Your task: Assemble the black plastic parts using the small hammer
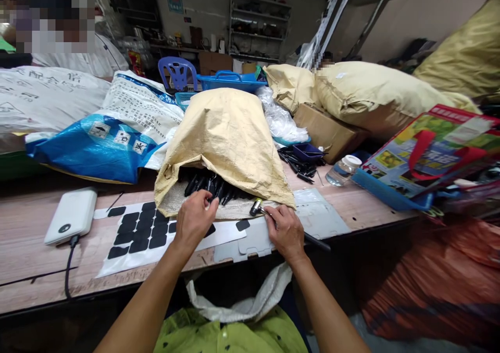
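My left hand (194, 217) is at the mouth of a yellow woven sack (230, 129), its thumb and fingers closed on one of several black pen-shaped parts (222, 189) lying inside. How far that part is pulled out is hard to see. In my right hand (286, 229) is a small hammer (257, 207), its shiny head pointing left and its dark handle running out to the right. Below the sack lies a white sheet (111, 264) with rows of black rounded patches. A grey board (324, 217) lies flat under my right hand.
A white power bank (72, 216) with a cable lies at the left. Blue-and-white sacks (101, 139) stand behind it. To the right are a loose pile of black parts (299, 165), a lidded jar (344, 169) and a bag in a blue tray (390, 191). People sit across the table.
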Demonstrator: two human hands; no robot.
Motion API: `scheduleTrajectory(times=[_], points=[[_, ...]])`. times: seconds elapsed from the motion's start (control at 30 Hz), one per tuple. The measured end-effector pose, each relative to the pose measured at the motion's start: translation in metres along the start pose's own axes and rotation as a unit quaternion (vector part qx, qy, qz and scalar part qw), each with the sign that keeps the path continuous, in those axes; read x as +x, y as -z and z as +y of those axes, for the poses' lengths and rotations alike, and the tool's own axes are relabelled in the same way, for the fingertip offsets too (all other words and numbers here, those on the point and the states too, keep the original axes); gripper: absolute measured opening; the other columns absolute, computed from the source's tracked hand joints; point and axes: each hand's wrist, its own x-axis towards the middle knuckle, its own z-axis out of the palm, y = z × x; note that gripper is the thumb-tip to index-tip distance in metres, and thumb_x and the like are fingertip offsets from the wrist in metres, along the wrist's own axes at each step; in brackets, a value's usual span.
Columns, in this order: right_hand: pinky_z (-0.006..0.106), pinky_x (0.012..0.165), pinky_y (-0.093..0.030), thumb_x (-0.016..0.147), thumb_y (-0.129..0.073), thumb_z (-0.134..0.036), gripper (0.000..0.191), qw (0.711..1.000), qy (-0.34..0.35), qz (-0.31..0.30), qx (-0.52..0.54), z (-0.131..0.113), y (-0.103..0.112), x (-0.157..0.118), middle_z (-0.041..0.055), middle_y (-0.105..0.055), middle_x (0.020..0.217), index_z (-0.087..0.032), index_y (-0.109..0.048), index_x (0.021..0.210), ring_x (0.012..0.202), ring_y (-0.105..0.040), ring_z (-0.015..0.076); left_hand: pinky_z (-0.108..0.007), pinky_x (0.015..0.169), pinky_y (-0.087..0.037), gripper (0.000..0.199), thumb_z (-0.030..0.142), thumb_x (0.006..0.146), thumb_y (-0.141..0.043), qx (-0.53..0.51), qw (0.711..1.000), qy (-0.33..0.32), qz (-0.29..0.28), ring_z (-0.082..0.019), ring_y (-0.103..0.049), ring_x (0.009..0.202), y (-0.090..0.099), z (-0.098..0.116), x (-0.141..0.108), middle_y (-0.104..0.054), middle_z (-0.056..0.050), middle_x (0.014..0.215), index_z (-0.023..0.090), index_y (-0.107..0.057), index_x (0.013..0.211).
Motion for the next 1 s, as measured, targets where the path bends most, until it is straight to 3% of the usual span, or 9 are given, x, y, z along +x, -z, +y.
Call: scheduleTrajectory(times=[0.13,0.27,0.47,0.6,0.7,0.87,1.0], points=[[0.031,0.083,-0.041,0.097,-0.058,-0.027,0.023,1.000,0.003,0.005,-0.001,0.001,-0.001,-0.001,0.0042,-0.061,0.092,-0.026,-0.071,0.117,0.091,-0.053,0.0206,-0.031,0.070,-0.044,0.036,0.050,0.084,-0.070,0.078,0.996,0.030,0.016,-0.023,-0.062,0.082,-0.019,-0.016,0.040,-0.066,-0.007,0.091,0.018,-0.069,0.101],[0.030,0.082,-0.041,0.097,-0.058,-0.028,0.023,1.000,0.002,0.006,-0.002,0.001,-0.001,-0.001,0.0041,-0.062,0.093,-0.027,-0.071,0.117,0.092,-0.053,0.0207,-0.031,0.074,-0.046,0.030,0.047,0.084,-0.072,0.063,0.998,0.024,-0.011,-0.022,-0.062,0.083,-0.027,-0.023,0.046,-0.064,-0.007,0.093,0.018,-0.070,0.092],[0.031,0.084,-0.040,0.097,-0.059,-0.028,0.022,1.000,-0.004,0.002,0.006,0.001,-0.001,-0.001,0.0041,-0.062,0.093,-0.026,-0.071,0.116,0.092,-0.053,0.0213,-0.031,0.075,-0.044,0.017,0.037,0.088,-0.067,-0.005,0.998,-0.065,-0.002,-0.020,-0.061,0.085,-0.012,-0.012,0.018,-0.066,-0.003,0.093,0.022,-0.065,0.096],[0.032,0.084,-0.040,0.097,-0.059,-0.028,0.022,1.000,-0.006,0.000,0.004,0.000,-0.001,-0.001,0.0042,-0.062,0.094,-0.026,-0.071,0.116,0.092,-0.053,0.0212,-0.029,0.073,-0.043,0.016,0.035,0.086,-0.070,-0.058,0.985,-0.134,-0.094,-0.019,-0.060,0.083,-0.006,-0.002,-0.009,-0.067,0.000,0.088,0.024,-0.063,0.094],[0.032,0.084,-0.040,0.097,-0.058,-0.028,0.022,1.000,-0.009,-0.003,0.003,0.000,-0.001,-0.001,0.0046,-0.062,0.094,-0.026,-0.071,0.115,0.093,-0.053,0.0212,-0.032,0.079,-0.043,0.013,0.033,0.085,-0.073,-0.075,0.967,-0.192,-0.152,-0.022,-0.059,0.091,-0.015,-0.008,-0.024,-0.068,-0.001,0.091,0.023,-0.065,0.090],[0.032,0.085,-0.041,0.095,-0.060,-0.027,0.024,1.000,-0.006,-0.005,-0.002,0.000,0.000,-0.002,0.0046,-0.062,0.095,-0.026,-0.071,0.116,0.094,-0.053,0.0216,-0.036,0.086,-0.042,0.015,0.033,0.087,-0.072,-0.097,0.967,-0.200,-0.128,-0.024,-0.056,0.093,-0.034,-0.027,-0.037,-0.067,-0.003,0.095,0.022,-0.068,0.096],[0.032,0.084,-0.041,0.097,-0.058,-0.027,0.024,1.000,-0.007,-0.004,-0.014,-0.001,0.000,-0.002,0.0053,-0.062,0.095,-0.026,-0.071,0.116,0.093,-0.053,0.0218,-0.037,0.087,-0.043,0.015,0.030,0.086,-0.071,-0.114,0.965,-0.210,-0.112,-0.024,-0.056,0.094,-0.036,-0.031,-0.039,-0.066,-0.004,0.095,0.021,-0.069,0.098]])
